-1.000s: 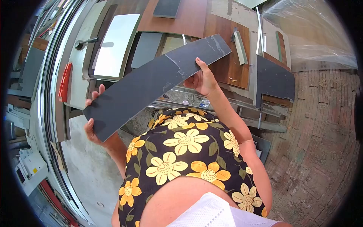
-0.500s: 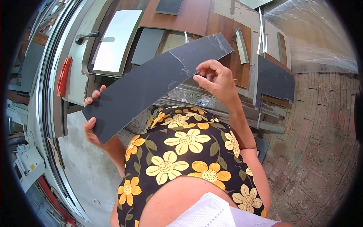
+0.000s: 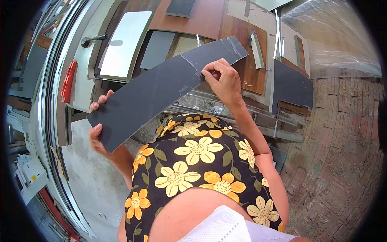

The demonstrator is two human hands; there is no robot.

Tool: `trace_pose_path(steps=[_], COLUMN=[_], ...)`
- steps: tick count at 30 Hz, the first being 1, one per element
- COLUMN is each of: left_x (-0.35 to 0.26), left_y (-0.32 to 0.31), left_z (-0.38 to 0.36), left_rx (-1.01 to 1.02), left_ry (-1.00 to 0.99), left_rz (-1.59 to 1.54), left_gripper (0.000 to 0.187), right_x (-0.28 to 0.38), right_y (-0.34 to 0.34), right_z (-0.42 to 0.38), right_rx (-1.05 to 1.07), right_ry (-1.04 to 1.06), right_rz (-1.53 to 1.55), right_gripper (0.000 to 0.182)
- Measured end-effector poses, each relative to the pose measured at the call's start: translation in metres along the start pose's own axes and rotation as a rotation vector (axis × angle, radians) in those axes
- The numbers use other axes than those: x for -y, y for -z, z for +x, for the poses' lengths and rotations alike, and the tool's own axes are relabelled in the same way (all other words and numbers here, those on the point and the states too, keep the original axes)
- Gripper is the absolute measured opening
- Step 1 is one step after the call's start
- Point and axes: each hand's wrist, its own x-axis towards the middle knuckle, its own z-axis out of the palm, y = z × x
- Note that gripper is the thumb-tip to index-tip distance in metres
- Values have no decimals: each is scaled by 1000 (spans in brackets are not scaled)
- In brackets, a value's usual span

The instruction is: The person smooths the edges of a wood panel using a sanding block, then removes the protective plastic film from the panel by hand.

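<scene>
A long dark grey board (image 3: 141,94) is held up at a slant in front of my torso. My left hand (image 3: 100,121) is closed around its lower left end, with the thumb on the near side and fingers at the far edge. Clear plastic film (image 3: 217,50) with a ragged, torn edge covers the board's right part. My right hand (image 3: 223,80) is in a pinch at the board's near edge, at the film's torn border. Its thumb and forefinger appear closed on the film, though the bit between them is barely visible.
Behind the board, a white panel (image 3: 125,44), a brown wood panel (image 3: 193,20) and a grey panel (image 3: 158,48) lie on the worktable. A red piece (image 3: 68,82) is at left. Another dark board (image 3: 293,86) is at right, near the brick floor (image 3: 338,153).
My right hand has shifted left along the board's near edge, its fingertips now against the torn film. The left hand and board have hardly moved.
</scene>
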Motion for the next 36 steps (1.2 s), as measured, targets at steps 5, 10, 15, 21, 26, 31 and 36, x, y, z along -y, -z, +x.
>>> trace_pose_path(steps=[5, 10, 15, 21, 26, 31, 36], left_x=[-1, -1, -1, -2, -4, -2, -3], left_y=[-2, 2, 5, 3, 1, 9, 11], left_z=[-1, 0, 1, 0, 1, 4, 6], left_rx=[0, 18, 26, 16, 11, 34, 33], left_ry=[-9, -9, -7, -13, -6, -1, 5], left_rz=[-17, -55, -41, -34, -21, -44, -25], left_gripper=[50, 51, 52, 53, 52, 53, 53], right_x=[16, 13, 9, -8, -12, -2, 6], right_y=[1, -3, -7, -7, -2, 4, 0], right_z=[-7, -2, 3, 6, 1, -7, -6], right_rx=[8, 7, -19, -85, -131, -41, 17], right_ry=[94, 114, 186, 38, 23, 17, -43], right_rz=[-6, -73, -103, 177, 257, 144, 101], right_gripper=[8, 9, 8, 8, 11, 17, 14])
